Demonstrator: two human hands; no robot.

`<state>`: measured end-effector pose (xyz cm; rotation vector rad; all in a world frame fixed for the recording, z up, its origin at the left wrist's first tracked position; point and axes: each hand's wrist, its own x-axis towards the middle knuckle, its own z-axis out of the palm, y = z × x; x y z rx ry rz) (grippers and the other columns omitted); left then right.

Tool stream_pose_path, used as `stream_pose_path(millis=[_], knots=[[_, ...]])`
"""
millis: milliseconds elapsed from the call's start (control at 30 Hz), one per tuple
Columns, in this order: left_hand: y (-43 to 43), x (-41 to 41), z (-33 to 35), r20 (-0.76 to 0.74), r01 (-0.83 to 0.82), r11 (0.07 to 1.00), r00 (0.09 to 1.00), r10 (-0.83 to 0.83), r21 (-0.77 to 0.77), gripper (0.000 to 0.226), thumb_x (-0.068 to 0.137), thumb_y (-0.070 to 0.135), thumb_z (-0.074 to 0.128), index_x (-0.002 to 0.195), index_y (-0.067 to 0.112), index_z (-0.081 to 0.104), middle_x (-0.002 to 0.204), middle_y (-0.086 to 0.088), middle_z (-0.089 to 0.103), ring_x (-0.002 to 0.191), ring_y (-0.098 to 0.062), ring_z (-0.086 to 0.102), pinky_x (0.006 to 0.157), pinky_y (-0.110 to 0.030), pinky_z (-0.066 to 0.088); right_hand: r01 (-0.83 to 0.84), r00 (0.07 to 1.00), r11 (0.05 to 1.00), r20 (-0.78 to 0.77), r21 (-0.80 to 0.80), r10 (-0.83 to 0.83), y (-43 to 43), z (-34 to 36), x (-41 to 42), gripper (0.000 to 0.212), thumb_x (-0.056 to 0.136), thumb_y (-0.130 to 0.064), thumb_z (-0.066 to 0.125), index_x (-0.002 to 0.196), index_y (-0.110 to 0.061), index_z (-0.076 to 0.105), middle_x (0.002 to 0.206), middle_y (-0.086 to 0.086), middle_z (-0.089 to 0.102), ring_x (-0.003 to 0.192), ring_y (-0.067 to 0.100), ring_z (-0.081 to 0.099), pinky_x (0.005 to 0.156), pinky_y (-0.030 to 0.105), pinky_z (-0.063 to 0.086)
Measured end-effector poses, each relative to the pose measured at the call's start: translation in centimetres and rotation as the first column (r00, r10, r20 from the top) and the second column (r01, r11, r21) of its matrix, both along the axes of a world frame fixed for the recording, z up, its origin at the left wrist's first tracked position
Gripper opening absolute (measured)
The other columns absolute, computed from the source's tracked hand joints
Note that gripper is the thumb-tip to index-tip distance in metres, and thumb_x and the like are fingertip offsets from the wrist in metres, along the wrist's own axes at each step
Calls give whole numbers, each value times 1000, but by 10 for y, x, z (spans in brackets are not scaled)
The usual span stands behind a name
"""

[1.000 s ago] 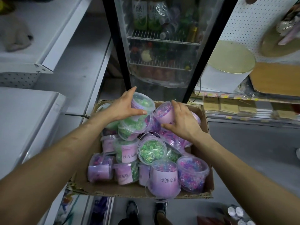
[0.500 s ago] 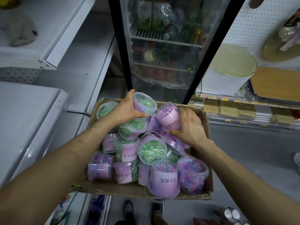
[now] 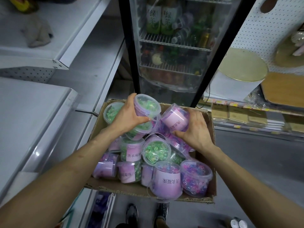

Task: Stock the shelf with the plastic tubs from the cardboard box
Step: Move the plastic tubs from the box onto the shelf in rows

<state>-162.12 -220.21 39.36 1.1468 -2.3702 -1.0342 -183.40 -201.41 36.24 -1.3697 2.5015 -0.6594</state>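
Green tub (image 3: pixel 146 106) (tilted) sits in curled left fingers (image 3: pixel 132 98), pink tub (image 3: pixel 174 119) in curled right fingers (image 3: pixel 192 114).

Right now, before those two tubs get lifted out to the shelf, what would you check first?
1. Left hand grips the green-bead tub: ok, fingers and thumb wrap its wall.
2. Right hand holds the purple-labelled tub: ok, though that tub lies tilted on its side.
3. Lids closed: green-bead tub ok; purple-labelled tub cannot tell.
4. Held tubs free of the pile's thin handles: cannot tell.
5. Room on the white shelf at left: ok, bare surface shows.
6. Cardboard box steady: cannot tell, its support is hidden.
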Motion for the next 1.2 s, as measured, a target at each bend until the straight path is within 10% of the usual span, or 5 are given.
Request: stream_pose_path(millis=[200,667,1033,1200], knots=[[14,22,11,-36,-49,999,998,48,-24,107,70,40,93,151,25,24,138,5,49,121,-13,51,95,-29,47,-102,992,989,60,-109,109,1,18,11,113,72,-40,90,160,-14,25,157,6,34,141,23,41,109,31,33],[38,35,1,-95,-107,992,990,101,-62,107,66,36,93,148,25,25,141,2,43,128,-18,50,104,-45,51,-354,927,933,105,-63,359,-15,35,10,89,81,-32,81,156,-19,35,148,2,45,135,19,47,113,40,43],[33,36,-2,-82,-83,995,994,79,-48,108,67,33,94,149,26,24,143,3,42,130,-16,49,105,-39,49,-120,854,979,486,-165,187,17,-1,10,99,74,-50,92,154,-45,33,152,-8,40,142,9,39,120,35,33],[30,36,-2,-77,-73,996,995,70,-47,109,69,32,94,150,24,23,144,1,43,131,-16,48,105,-33,47,-67,906,994,412,-90,98,12,-17,18,106,73,-53,91,159,-30,34,156,-1,40,146,20,39,123,47,34]])
